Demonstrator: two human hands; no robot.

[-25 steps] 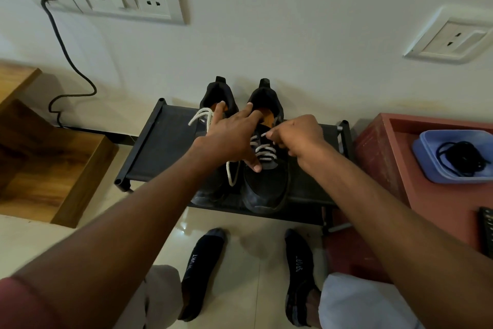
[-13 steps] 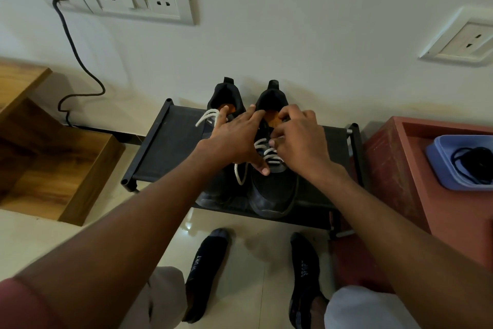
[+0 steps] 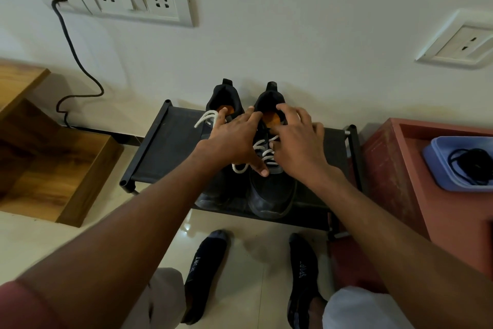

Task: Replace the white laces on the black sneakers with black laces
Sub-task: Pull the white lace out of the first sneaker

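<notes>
Both hands (image 3: pixel 266 142) rest spread over the right sneaker's (image 3: pixel 269 192) white laces (image 3: pixel 262 151).

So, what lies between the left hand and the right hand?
In the head view, the white lace of the right sneaker shows in the gap between left hand and right hand.

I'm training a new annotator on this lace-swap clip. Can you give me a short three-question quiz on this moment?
1. True or false: the right sneaker has its white laces threaded.
2. What do the sneakers stand on?
3. The black laces lie: A) on the floor B) in the blue tray C) in the left hand

Key: 1 true. 2 the black shoe rack. 3 B.
</notes>
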